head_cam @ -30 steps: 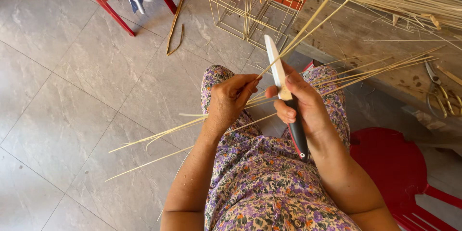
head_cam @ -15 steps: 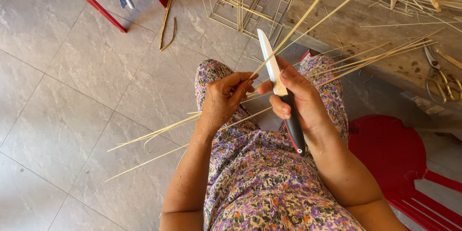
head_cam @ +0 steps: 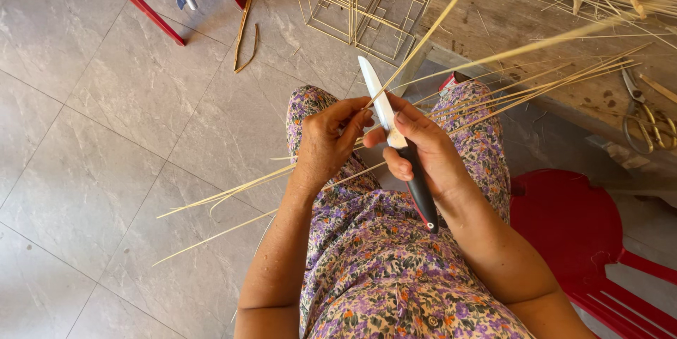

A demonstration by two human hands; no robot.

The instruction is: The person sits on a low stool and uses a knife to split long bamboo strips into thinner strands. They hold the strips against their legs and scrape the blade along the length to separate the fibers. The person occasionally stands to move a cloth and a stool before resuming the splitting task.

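Left hand (head_cam: 326,143) pinched a thin pale bamboo strip (head_cam: 423,39) over the lap, right hand (head_cam: 423,148) clenched a white-bladed, black-handled knife (head_cam: 395,138) just right of it, the strip running far-right from the fingers, blade pointing far-left.

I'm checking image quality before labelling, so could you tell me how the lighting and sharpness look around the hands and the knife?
Head view: even daylight, soft shadows, no harsh glare; the left hand, right hand and knife are sharp; the white blade is bright but readable; thin strips blur slightly towards the upper right edge.
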